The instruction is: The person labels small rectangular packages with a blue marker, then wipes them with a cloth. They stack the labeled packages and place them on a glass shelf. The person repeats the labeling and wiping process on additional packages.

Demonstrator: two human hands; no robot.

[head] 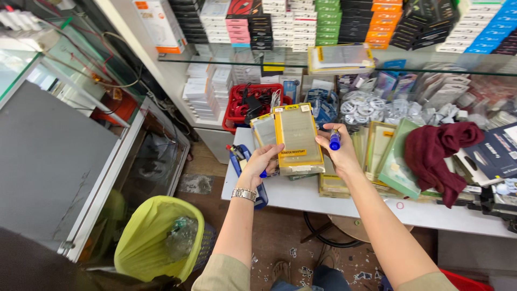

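Observation:
My left hand (262, 161) holds up two flat yellow-framed clear packets (295, 137), fanned one behind the other, over the left end of the white table (301, 194). A metal watch sits on that wrist. Just to the right of the packets, my right hand (340, 153) grips a blue marker pen (334, 140), its cap end pointing up. Under the hands lie more flat packets (331, 183) stacked on the table.
A dark red cloth (439, 153) lies on packets and boxes at the right. A red basket (250, 105) of cables stands behind, with shelves of stacked boxes above. A bin with a yellow-green bag (156, 237) stands on the floor at left, next to a glass counter.

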